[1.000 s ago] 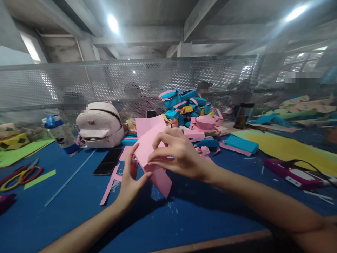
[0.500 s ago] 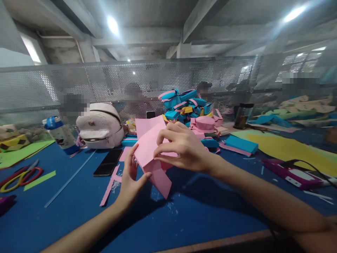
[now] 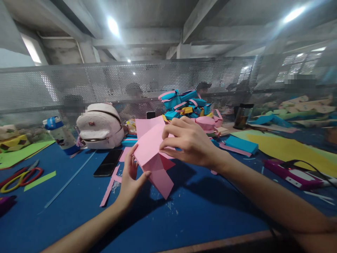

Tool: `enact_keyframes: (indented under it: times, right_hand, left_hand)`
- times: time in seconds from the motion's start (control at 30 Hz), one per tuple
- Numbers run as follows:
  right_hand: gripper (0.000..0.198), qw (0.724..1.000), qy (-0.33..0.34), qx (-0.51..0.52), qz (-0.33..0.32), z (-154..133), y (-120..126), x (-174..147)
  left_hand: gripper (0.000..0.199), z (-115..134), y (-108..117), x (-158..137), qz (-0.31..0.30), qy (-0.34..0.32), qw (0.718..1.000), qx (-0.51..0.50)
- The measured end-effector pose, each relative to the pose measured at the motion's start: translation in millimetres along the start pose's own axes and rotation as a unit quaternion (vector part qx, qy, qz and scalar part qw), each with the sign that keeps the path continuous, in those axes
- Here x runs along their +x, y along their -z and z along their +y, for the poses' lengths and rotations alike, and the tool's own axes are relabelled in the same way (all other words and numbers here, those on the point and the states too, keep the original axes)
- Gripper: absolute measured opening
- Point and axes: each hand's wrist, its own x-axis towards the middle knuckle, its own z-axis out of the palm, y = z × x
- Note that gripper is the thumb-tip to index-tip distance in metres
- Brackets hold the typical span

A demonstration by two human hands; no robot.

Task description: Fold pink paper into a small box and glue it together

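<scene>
Mid-frame, the pink card [image 3: 149, 146] looks creased but unclosed (lower flap [image 3: 162, 180] hanging loose), left hand [image 3: 131, 181] half-curled gripping its left edge, right hand [image 3: 188, 142] pinched tight at its right.

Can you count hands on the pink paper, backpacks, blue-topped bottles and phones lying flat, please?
Left hand and right hand on the pink paper: 2
White backpack: 1
Blue-topped bottle: 1
Phone lying flat: 1
Total: 5

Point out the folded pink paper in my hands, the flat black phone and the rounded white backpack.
Folded pink paper [image 3: 150, 144], head view: its broad upper panel.
Flat black phone [image 3: 108, 163], head view: its dark face.
Rounded white backpack [image 3: 100, 124], head view: its front.
</scene>
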Motion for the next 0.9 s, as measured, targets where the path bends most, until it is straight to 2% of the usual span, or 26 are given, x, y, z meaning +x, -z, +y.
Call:
enact_keyframes:
  times: [0.13, 0.37, 0.9]
  right_hand:
    - [0.015, 0.998, -0.026, 0.034, 0.042, -5.1, -3.2, -0.9]
    - [0.015, 0.985, -0.069, 0.138, 0.081, -33.2, -24.2, -2.0]
    - [0.014, 0.978, -0.088, 0.176, 0.073, -43.5, -36.3, -3.2]
  left_hand:
    - [0.082, 2.0, -1.0, 0.0, -0.003, -0.001, 1.000, -0.005]
    - [0.079, 3.1, -2.0, 1.6, 0.001, -0.018, 1.000, 0.009]
    - [0.082, 3.4, -0.7, -1.3, -0.008, -0.011, 1.000, 0.009]
